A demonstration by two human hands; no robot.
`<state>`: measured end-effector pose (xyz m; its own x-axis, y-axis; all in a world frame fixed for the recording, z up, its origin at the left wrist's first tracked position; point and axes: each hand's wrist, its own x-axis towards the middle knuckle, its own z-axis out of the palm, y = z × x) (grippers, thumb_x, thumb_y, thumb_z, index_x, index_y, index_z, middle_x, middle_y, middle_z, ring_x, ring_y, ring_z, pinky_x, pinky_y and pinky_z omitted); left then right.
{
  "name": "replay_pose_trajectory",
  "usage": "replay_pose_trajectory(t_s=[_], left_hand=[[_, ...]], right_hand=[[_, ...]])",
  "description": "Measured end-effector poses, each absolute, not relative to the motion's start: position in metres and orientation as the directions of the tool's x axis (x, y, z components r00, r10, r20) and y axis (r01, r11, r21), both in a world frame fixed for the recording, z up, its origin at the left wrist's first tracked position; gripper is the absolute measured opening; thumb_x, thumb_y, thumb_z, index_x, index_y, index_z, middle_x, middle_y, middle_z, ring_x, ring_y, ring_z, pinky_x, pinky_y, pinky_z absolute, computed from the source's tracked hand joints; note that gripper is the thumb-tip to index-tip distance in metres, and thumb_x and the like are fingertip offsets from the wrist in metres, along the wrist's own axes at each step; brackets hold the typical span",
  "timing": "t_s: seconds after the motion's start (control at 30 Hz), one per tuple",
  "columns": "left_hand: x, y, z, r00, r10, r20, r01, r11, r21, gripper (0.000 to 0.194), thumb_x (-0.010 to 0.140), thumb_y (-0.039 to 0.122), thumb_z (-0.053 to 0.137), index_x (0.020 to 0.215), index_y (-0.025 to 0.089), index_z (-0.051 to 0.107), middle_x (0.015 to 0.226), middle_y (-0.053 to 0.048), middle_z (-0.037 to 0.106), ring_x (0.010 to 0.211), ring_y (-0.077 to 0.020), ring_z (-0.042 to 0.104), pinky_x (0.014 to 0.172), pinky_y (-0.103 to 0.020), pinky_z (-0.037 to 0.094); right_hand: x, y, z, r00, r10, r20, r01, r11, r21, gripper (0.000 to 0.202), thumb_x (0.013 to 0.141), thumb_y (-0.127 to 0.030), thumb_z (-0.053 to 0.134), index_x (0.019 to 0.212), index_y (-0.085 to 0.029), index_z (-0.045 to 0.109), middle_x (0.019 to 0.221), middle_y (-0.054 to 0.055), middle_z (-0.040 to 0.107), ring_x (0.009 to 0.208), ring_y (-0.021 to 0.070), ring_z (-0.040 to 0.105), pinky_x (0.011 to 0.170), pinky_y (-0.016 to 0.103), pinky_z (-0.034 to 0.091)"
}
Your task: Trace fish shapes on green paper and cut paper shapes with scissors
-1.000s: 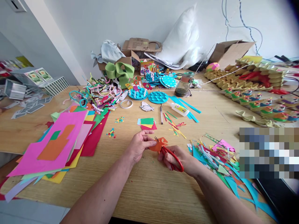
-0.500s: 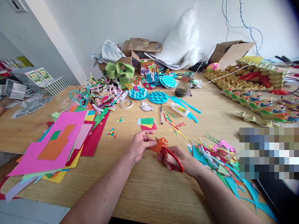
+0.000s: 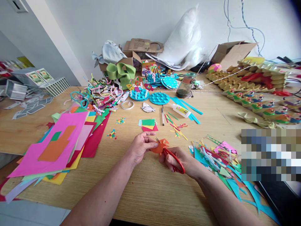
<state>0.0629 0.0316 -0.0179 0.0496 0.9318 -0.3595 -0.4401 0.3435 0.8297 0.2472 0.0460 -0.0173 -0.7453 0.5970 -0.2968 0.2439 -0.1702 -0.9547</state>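
Between thumb and fingers, my left hand pinches a small orange paper piece by its left side. Red-handled scissors are gripped in my right hand, their tips showing at the paper's upper left edge. The orange paper has a jagged right side. Just beyond my hands lie small green, yellow and red paper pieces. A pen and thin coloured strips rest behind the scissors.
Stacked coloured paper covers the left side; coloured scraps lie at right. Farther back are a glue bottle, a paper fish, blue discs, a glass jar, pipe cleaners and egg trays.
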Motion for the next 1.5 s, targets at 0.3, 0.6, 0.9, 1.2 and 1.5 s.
replay_pose_trajectory(t_s=[0.3,0.6,0.9,1.2,1.5], left_hand=[[0.0627,0.0316,-0.0183,0.058,0.934,-0.354,-0.446,0.341,0.827,0.055,0.053,0.012,0.081,0.104,0.011,0.059,0.065,0.003,0.063,0.061,-0.0099,0.059,0.063,-0.022,0.043],[0.0601,0.0327,-0.0192,0.082,0.933,-0.349,-0.43,0.349,0.833,0.055,0.054,0.011,0.079,0.105,0.01,0.058,0.066,0.003,0.062,0.062,-0.0096,0.057,0.062,-0.022,0.042],[0.061,0.0324,-0.0188,0.094,0.931,-0.352,-0.466,0.354,0.811,0.057,0.054,0.012,0.08,0.107,0.01,0.057,0.067,0.002,0.063,0.063,-0.0102,0.058,0.063,-0.023,0.044],[0.0596,0.0337,-0.0203,0.113,0.93,-0.35,-0.448,0.362,0.818,0.056,0.055,0.009,0.079,0.106,0.01,0.056,0.066,0.001,0.064,0.061,-0.0092,0.058,0.063,-0.021,0.042],[0.0578,0.0334,-0.0177,0.132,0.93,-0.343,-0.443,0.365,0.819,0.054,0.054,0.01,0.08,0.104,0.012,0.058,0.067,0.002,0.064,0.062,-0.0097,0.058,0.064,-0.022,0.042]], right_hand=[[0.2451,0.0468,-0.0144,-0.739,0.595,-0.315,0.263,-0.175,-0.949,0.064,0.065,-0.08,0.054,0.062,-0.017,0.045,0.048,-0.002,0.048,0.042,0.0064,0.037,0.041,0.021,0.023],[0.2475,0.0463,-0.0175,-0.75,0.586,-0.307,0.249,-0.181,-0.952,0.062,0.067,-0.077,0.056,0.066,-0.016,0.049,0.05,-0.002,0.048,0.043,0.0068,0.037,0.041,0.021,0.023],[0.25,0.0472,-0.0209,-0.76,0.581,-0.291,0.24,-0.166,-0.956,0.062,0.07,-0.075,0.056,0.075,-0.013,0.055,0.052,-0.003,0.048,0.044,0.0072,0.037,0.041,0.021,0.024],[0.2484,0.0478,-0.0175,-0.773,0.566,-0.286,0.244,-0.15,-0.958,0.064,0.069,-0.076,0.055,0.076,-0.012,0.056,0.052,-0.002,0.048,0.046,0.0082,0.038,0.042,0.022,0.025],[0.248,0.0477,-0.0146,-0.758,0.572,-0.312,0.287,-0.137,-0.948,0.066,0.067,-0.079,0.053,0.074,-0.014,0.055,0.05,-0.003,0.046,0.044,0.0078,0.036,0.041,0.022,0.024]])
